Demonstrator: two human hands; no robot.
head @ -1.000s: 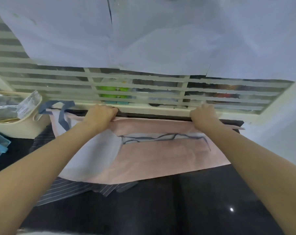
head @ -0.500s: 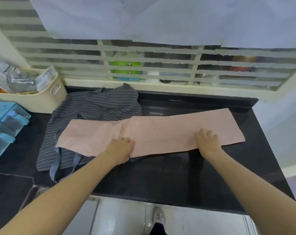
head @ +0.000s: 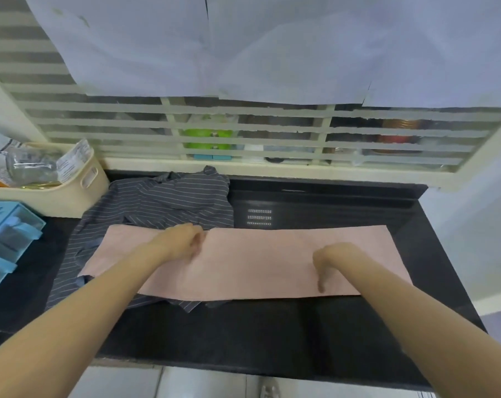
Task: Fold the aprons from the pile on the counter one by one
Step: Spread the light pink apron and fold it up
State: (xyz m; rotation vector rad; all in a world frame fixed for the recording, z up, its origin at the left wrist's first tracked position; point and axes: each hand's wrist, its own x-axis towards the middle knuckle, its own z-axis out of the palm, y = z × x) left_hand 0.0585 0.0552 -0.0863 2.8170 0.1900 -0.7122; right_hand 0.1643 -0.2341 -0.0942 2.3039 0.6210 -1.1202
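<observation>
While both bare forearms reach in from the near edge, the scene runs like this, L to R. Far left: a blue plastic organizer point(head: 5, 239) at the edge of the black counter point(head: 243, 334), w/ a cream basket point(head: 71, 193) behind it holding clear wrappers and packets. Next, a dark striped apron point(head: 163, 202) lies crumpled on the counter, its near part tucked under the pink apron point(head: 257, 268).

The pink apron is folded into a long flat band across the counter, left end resting on the striped one, right end reaching near the counter's right side.

Left hand point(head: 180, 244) sits on the pink band's far edge, approx at the left third, where a small notch shows in the edge. Its fingers are bent toward the fabric; can't tell if they pinch it or only press, as the view is blurred there.

Right hand point(head: 332, 262) rests on the band right of centre, wrist up, fingers pointing down and toward the near edge, loosely together, tips touching the cloth just short of that edge. No clear grip.

Behind: a barred window point(head: 272, 139) w/ paper sheets point(head: 243, 44) taped over its upper part.
</observation>
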